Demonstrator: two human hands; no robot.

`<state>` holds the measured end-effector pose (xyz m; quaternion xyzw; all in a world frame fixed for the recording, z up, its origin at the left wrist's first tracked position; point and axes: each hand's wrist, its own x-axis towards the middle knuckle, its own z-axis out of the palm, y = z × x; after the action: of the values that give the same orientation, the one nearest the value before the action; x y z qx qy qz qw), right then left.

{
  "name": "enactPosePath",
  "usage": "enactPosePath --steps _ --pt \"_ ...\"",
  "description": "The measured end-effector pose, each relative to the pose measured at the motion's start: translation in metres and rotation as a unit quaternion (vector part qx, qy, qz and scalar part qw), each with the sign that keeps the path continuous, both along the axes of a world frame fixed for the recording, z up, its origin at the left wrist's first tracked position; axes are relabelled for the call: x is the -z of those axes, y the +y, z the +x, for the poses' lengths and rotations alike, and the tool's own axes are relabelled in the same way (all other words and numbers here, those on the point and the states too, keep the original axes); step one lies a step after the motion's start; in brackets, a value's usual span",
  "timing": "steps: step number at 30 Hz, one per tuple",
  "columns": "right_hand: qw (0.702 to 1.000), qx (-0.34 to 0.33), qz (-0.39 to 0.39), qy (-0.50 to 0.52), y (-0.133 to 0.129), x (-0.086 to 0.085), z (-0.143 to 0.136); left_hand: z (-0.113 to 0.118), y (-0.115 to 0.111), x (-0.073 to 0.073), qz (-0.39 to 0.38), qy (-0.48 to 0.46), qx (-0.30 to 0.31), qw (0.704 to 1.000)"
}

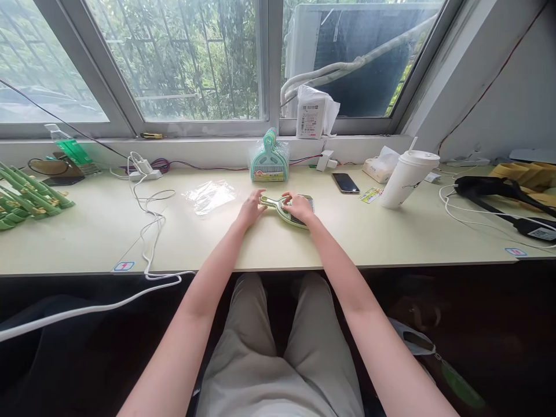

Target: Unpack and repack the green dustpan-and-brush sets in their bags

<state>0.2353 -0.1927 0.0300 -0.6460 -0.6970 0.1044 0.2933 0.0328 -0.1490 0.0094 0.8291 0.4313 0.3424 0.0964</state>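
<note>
A small green dustpan (284, 216) lies on the table before me, its handle pointing left. A matching hand brush (310, 202) with dark bristles is nested on it, partly covered by my hand. My left hand (251, 209) is at the handle's end, thumb and fingers curled to either side of it. Across the middle of the set reaches my right hand (299, 207), its fingers closed on the brush near its handle. Just behind stands a clear-wrapped stack of teal dustpan-and-brush sets (270, 159). Crumpled clear plastic wrap (211, 197) lies left of my left hand.
To the right are a phone (346, 183), a yellow card (370, 195), a tissue pack (380, 165) and a tall white cup (408, 179) with a straw. White cables (150, 231) run over the left side. Green woven bundles (30, 197) lie far left.
</note>
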Motion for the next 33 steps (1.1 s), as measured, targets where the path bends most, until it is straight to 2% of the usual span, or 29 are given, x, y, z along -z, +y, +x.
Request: enactPosePath --steps 4,7,13,19,21,23,26,28,30,31,33 --pt "0.999 -0.031 -0.010 0.031 0.002 0.002 0.003 0.001 -0.011 -0.010 0.104 0.114 -0.014 0.988" --pt "0.998 -0.032 -0.006 0.047 0.003 0.004 0.002 0.005 -0.013 -0.012 0.139 0.176 0.004 0.974" --pt "0.998 -0.013 -0.004 0.062 0.006 0.005 0.001 0.014 -0.008 -0.011 0.130 0.223 -0.005 0.966" --pt "0.999 -0.018 -0.024 0.039 0.004 0.001 -0.002 0.014 -0.009 -0.014 0.085 0.247 -0.020 0.965" --pt "0.999 -0.017 -0.026 0.033 0.004 0.001 -0.003 0.014 -0.011 -0.013 0.068 0.235 -0.024 0.969" --pt "0.999 -0.010 -0.020 0.030 0.003 0.001 -0.005 0.014 -0.011 -0.010 0.073 0.185 -0.031 0.979" --pt "0.999 0.023 0.009 0.040 0.000 0.000 -0.008 0.016 -0.009 -0.007 0.098 0.016 -0.069 0.993" --pt "0.996 0.052 0.041 0.061 -0.001 -0.001 -0.013 0.018 -0.008 -0.008 0.051 -0.128 -0.088 0.987" --pt "0.987 0.089 0.080 0.106 -0.002 -0.001 -0.021 0.022 -0.008 -0.010 -0.098 -0.258 -0.060 0.959" --pt "0.980 0.110 0.098 0.136 -0.001 -0.001 -0.026 0.024 -0.010 -0.011 -0.197 -0.302 -0.022 0.932" --pt "0.964 0.144 0.122 0.189 0.001 0.001 -0.037 0.028 -0.015 -0.013 -0.375 -0.334 0.082 0.861"
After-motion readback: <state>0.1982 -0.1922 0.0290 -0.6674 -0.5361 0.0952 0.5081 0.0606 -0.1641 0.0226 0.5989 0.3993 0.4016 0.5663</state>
